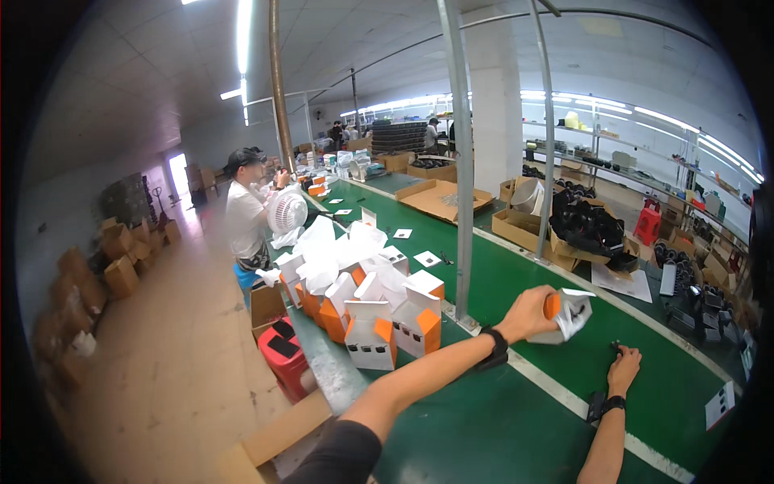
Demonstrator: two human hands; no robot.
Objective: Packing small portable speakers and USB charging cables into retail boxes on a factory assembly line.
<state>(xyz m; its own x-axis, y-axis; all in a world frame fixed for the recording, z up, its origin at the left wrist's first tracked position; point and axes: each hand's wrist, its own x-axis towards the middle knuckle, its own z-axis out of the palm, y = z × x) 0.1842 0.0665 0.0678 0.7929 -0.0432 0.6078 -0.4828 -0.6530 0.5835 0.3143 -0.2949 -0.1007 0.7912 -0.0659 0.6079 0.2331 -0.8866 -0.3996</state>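
My left hand (528, 315) is stretched out over the green conveyor belt (500, 278), gripping an open white and orange carton (572, 313) with its flaps up. What lies inside the carton I cannot make out. Nearer to me on the right, my right hand (624, 373) is low over the belt with its fingers closed round a small black piece (616, 347), too small to name. Dark bands circle both my wrists. To the left of my left arm, several open white and orange cartons (371, 340) stand crowded together, with white plastic bags (348, 246) sticking out on top.
Metal posts (458, 161) rise beside the belt. White cards (427, 259) lie along it, another card (720, 406) at far right. A red stool (284, 363) stands left of the bench. Beyond, a co-worker (246, 210) sits by a white fan (287, 211). Black parts (588, 226) fill a box across.
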